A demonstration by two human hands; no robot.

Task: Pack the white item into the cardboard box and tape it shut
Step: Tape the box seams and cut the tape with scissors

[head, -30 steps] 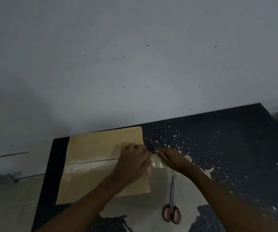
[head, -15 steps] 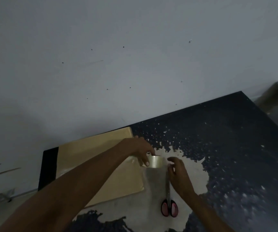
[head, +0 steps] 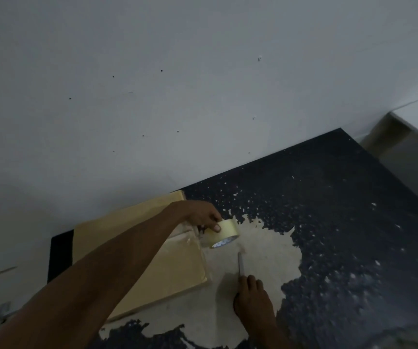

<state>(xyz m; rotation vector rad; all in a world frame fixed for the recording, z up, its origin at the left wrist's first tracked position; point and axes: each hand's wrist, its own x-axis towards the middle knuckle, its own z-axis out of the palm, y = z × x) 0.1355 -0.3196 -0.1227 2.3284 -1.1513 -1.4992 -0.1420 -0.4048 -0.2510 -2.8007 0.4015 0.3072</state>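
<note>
The flat cardboard box [head: 170, 268] lies closed at the table's left, with a strip of clear tape across its top seam. My left hand [head: 201, 214] holds the roll of clear tape [head: 224, 233] just past the box's right edge, with tape stretched from the roll back to the box. My right hand [head: 252, 295] rests on the scissors [head: 240, 264], covering the handles; only the shut blades show, pointing towards the roll. The white item is not visible.
The dark table [head: 341, 222] has worn pale patches and ends at a pale wall [head: 177, 84] behind. Its right edge drops to a floor and a step [head: 414, 137].
My left hand took the tape roll and pulled it right, off the box's edge. My right hand left the roll and dropped back onto the scissors' handles. The view swung left.
</note>
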